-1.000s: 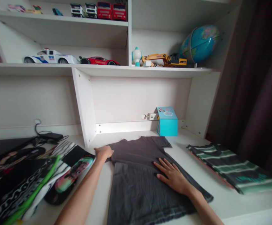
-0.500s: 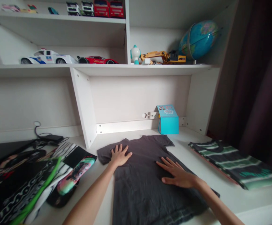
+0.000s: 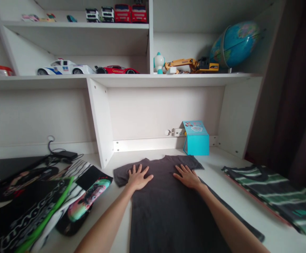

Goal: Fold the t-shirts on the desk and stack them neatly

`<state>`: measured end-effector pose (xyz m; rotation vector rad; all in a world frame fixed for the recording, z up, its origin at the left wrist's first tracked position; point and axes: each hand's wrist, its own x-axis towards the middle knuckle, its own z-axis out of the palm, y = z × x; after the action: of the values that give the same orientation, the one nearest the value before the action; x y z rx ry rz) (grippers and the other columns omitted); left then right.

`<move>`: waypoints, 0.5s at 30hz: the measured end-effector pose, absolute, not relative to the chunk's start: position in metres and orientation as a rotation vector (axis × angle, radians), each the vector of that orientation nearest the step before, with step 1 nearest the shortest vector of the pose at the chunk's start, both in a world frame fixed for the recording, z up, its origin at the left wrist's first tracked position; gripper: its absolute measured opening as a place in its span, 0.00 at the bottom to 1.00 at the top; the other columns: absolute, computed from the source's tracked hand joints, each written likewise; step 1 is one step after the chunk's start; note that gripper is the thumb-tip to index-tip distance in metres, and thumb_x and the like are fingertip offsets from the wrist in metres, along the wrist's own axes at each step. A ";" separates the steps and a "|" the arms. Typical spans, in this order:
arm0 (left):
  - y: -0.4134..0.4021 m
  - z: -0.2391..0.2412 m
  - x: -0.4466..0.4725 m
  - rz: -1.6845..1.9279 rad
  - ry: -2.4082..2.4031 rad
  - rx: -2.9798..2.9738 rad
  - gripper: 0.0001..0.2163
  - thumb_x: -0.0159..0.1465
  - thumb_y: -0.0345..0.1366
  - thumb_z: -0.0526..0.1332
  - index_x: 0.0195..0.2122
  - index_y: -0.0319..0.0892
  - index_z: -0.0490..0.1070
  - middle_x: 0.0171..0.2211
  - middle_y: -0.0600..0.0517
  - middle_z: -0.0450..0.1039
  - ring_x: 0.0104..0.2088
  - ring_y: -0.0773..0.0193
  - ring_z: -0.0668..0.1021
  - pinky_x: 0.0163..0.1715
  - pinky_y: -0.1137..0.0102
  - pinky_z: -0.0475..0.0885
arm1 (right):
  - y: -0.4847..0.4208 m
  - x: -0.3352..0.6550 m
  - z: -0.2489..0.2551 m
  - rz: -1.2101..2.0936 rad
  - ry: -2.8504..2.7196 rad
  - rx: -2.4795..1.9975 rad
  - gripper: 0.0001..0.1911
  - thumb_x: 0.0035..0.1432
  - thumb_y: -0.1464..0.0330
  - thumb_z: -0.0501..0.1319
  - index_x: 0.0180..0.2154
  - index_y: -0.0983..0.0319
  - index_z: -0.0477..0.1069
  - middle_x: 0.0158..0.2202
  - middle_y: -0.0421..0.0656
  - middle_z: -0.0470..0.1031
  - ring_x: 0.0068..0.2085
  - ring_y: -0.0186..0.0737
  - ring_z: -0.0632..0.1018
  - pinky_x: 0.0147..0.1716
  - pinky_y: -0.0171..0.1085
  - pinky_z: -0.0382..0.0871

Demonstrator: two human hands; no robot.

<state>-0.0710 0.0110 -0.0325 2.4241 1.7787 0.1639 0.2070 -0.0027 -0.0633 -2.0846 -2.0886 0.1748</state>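
A dark grey T-shirt [image 3: 166, 207] lies spread on the white desk, its collar end toward the back wall. My left hand [image 3: 139, 178] rests on the shirt near the left sleeve, palm down with fingers spread. On the upper right of the shirt, close to the other sleeve, my right hand [image 3: 187, 176] lies flat, its fingers also apart. Neither hand grips the cloth. The lower hem runs out of view at the bottom, and my right forearm hides part of the shirt's right side.
Folded striped green-and-black clothing [image 3: 271, 193] lies to the right. Several printed garments [image 3: 37, 203] are heaped at left, near a black adapter [image 3: 64, 154] with cables. A blue desk calendar [image 3: 197, 142] stands behind the shirt. Shelves above hold toy vehicles and a globe [image 3: 236, 44].
My right hand has slid up the shirt toward its right sleeve. My left hand stays near the left sleeve. The whole view has shifted slightly.
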 end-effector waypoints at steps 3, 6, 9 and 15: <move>0.017 -0.032 -0.073 0.156 1.781 2.417 0.36 0.54 0.66 0.35 0.61 0.56 0.44 0.64 0.53 0.38 0.62 0.40 0.41 0.54 0.44 0.41 | 0.002 0.213 -0.068 0.167 -2.066 -2.122 0.39 0.54 0.43 0.38 0.62 0.56 0.44 0.64 0.46 0.43 0.63 0.50 0.45 0.57 0.52 0.43; 0.022 -0.031 -0.075 0.126 1.779 2.418 0.36 0.54 0.65 0.35 0.62 0.56 0.43 0.64 0.54 0.37 0.62 0.42 0.41 0.55 0.45 0.41 | 0.004 0.215 -0.068 0.161 -2.058 -2.133 0.40 0.53 0.41 0.37 0.61 0.55 0.44 0.64 0.44 0.42 0.63 0.49 0.45 0.57 0.51 0.42; 0.023 -0.030 -0.077 0.107 1.767 2.431 0.35 0.55 0.64 0.35 0.62 0.56 0.42 0.64 0.54 0.37 0.62 0.44 0.41 0.55 0.46 0.41 | 0.003 0.214 -0.068 0.153 -2.050 -2.131 0.40 0.53 0.41 0.37 0.61 0.54 0.44 0.64 0.43 0.43 0.63 0.48 0.45 0.57 0.50 0.42; 0.024 -0.031 -0.079 0.158 1.751 2.447 0.35 0.56 0.64 0.34 0.62 0.55 0.45 0.64 0.53 0.39 0.62 0.45 0.42 0.55 0.45 0.42 | -0.002 0.211 -0.064 0.147 -2.033 -2.132 0.39 0.54 0.42 0.38 0.61 0.55 0.46 0.64 0.44 0.44 0.63 0.48 0.47 0.57 0.50 0.43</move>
<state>-0.0785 0.0237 -0.0313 2.4465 1.7513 0.1584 0.2113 -0.0016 -0.0642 -2.1316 -2.0331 0.1470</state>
